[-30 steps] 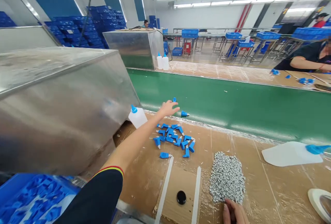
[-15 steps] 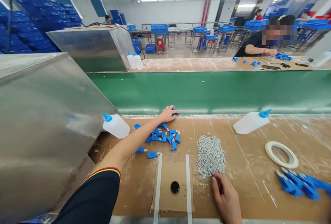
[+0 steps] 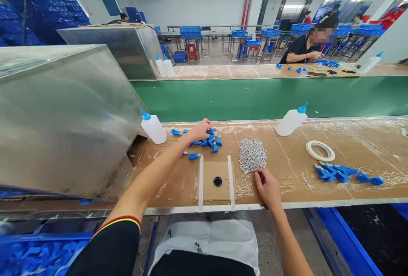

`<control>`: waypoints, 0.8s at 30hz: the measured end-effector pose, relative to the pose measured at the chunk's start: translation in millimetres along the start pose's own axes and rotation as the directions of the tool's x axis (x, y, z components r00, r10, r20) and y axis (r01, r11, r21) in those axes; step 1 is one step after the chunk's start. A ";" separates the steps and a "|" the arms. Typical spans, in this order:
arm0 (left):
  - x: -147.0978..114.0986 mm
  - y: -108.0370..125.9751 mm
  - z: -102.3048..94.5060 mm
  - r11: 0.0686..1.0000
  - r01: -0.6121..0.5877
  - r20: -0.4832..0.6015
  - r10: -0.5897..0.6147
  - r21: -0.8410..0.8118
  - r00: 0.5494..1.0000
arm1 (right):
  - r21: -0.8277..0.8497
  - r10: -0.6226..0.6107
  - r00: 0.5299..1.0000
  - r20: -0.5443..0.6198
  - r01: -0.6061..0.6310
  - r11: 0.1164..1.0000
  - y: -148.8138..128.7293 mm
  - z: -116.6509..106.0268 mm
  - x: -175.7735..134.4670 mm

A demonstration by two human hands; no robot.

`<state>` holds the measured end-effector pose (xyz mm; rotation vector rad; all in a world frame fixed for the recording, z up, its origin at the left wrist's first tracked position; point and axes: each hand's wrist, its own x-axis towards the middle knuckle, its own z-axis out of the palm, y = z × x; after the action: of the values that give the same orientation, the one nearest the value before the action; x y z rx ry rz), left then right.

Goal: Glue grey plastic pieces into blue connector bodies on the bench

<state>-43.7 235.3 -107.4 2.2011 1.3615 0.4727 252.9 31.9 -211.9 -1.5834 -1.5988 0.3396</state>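
My left hand reaches over loose blue plastic parts with small pale tips, its fingers curled on a blue part at the far side of the group. The hand partly hides what it grips. At the near edge of a flat heap of small grey pieces is my right hand, thumb and forefinger pinched together. Whatever lies between those fingertips is too small to make out. Between my arms, a cardboard pad held by two white tape strips carries a round black thing.
White squeeze bottles with blue caps stand left and right. A tape roll and more blue parts lie right. A metal housing borders the left. Beyond the green belt a co-worker sits.
My view has tilted down, showing my lap and the bins below. My left hand has drawn back from the belt's edge toward the blue parts. My right hand stays by the grey heap.
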 end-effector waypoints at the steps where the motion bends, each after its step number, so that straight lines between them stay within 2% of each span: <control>1: -10.9 2.8 -1.0 0.999 -0.005 -0.038 0.004 -0.033 0.999 | 0.001 0.001 1.000 -0.003 -0.001 1.000 0.7 -0.1 -0.4; 5: -75.7 9.4 5.0 0.980 -0.014 -0.180 -0.023 -0.201 0.983 | 0.007 0.016 1.000 -0.011 -0.016 1.000 6.3 -0.6 -2.8; 8: -135.6 10.9 23.0 0.936 -0.006 -0.225 -0.079 -0.352 0.971 | 0.006 0.039 0.999 -0.008 -0.039 0.999 9.3 -1.1 -4.6; 9: -153.7 11.2 31.5 0.902 0.001 -0.236 -0.114 -0.432 0.965 | 0.004 0.037 0.999 0.002 -0.037 0.999 9.2 -1.1 -4.9; 12: -195.1 12.3 61.4 0.666 0.039 -0.190 -0.268 -0.745 0.945 | -0.019 -0.041 0.996 0.078 0.043 0.999 5.9 -0.8 -4.1; 14: -211.2 14.0 82.0 0.518 0.074 -0.115 -0.322 -0.852 0.940 | -0.048 -0.129 0.981 0.147 0.137 0.989 3.2 -0.5 -1.8; 16: -220.5 15.8 99.2 0.428 0.110 -0.047 -0.341 -0.897 0.939 | -0.090 -0.197 0.959 0.205 0.219 0.972 2.0 -0.2 2.0; 18: -225.5 16.8 110.4 0.392 0.140 -0.003 -0.343 -0.909 0.939 | -0.147 -0.234 0.935 0.266 0.279 0.949 2.1 -0.1 7.3; 21: -228.8 14.8 115.7 0.364 0.162 0.031 -0.338 -0.917 0.941 | -0.268 -0.235 0.886 0.399 0.358 0.894 0.4 -1.2 19.1; 24: -230.5 11.0 114.6 0.329 0.174 0.061 -0.326 -0.928 0.943 | -0.377 -0.152 0.797 0.584 0.433 0.819 -8.9 -5.6 35.9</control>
<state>-75.5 -2.8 -200.6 0.9711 1.0255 0.9931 256.1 61.4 -189.1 -1.6385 -2.5101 0.2048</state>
